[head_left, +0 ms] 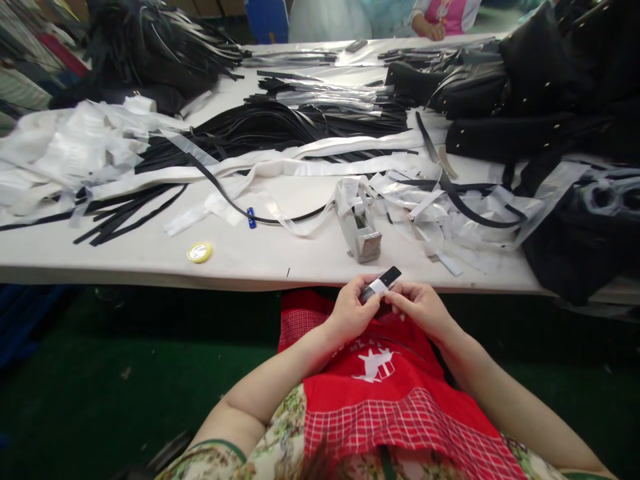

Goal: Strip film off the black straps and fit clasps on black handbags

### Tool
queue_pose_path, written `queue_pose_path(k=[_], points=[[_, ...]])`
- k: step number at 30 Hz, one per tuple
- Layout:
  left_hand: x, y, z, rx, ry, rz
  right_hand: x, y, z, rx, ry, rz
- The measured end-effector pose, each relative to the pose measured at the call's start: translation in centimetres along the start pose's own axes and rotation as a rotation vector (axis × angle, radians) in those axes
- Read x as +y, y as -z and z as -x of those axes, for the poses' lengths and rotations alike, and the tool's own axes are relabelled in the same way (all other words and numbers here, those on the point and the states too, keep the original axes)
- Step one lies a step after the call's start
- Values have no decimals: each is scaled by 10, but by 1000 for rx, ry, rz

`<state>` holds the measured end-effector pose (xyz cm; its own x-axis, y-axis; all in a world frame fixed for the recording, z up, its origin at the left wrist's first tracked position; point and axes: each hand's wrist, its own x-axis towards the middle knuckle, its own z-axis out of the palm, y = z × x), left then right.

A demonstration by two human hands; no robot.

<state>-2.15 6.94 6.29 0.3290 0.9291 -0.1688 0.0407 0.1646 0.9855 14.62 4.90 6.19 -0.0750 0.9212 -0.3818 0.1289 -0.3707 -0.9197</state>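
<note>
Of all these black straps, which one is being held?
The short black strap with a white band, pinched between the left hand and right hand; the rest lie on the table.

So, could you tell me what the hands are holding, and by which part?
A black strap: the left hand pinches it at its pale band, the right hand holds its lower end; the tip is free.

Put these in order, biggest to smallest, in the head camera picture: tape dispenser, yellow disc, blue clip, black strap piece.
1. tape dispenser
2. black strap piece, but it is nearest the camera, so its lead over the disc is unsure
3. yellow disc
4. blue clip
</note>
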Motion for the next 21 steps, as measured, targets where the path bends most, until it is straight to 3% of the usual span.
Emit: queue_pose_path(k=[9,13,16,19,21], points=[[-12,-3,1,29,24,69,2,0,-1,-81,-72,-51],[-18,-5,-3,154,98,52,6,1,-1,-181,-55,-88],[-17,-8,-3,215,78,-46,10,-3,-1,-195,-34,-143],[-13,-6,3,275,-70,-254,10,-13,-2,-169,-38,-227],[-15,0,5,324,-316,-439,7,-19,-5,-141,-13,-307]])
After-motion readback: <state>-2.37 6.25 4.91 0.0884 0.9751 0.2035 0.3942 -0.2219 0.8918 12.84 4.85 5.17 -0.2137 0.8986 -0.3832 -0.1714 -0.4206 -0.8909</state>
